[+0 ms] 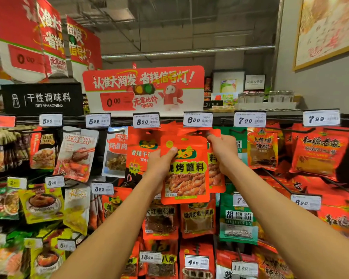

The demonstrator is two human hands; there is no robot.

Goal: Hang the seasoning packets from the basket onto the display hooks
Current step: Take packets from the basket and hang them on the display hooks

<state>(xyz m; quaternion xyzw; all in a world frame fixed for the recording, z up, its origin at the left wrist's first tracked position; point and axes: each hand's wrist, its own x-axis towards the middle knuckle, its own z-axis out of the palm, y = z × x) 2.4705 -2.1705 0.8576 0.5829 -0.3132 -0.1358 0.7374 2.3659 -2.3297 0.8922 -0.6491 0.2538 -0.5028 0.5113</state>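
My left hand [159,168] grips the left edge of an orange seasoning packet [186,174] with a picture of grilled meat, thumb on its front. The packet is upright in front of the top row of the display. My right hand [223,152] reaches up behind it and pinches the top of the matching orange packets [216,174] hanging on the hook under the 6.30 price tag [197,119]. The hook itself is mostly hidden by packets and fingers. The basket is out of view.
Rows of hooks hold seasoning packets: red ones [320,152] at right, green pepper packets [238,220] below, yellow ones [42,202] at left. Price tags line the top rail. A red promotional sign [143,87] stands above, and jars [266,96] sit on the top shelf.
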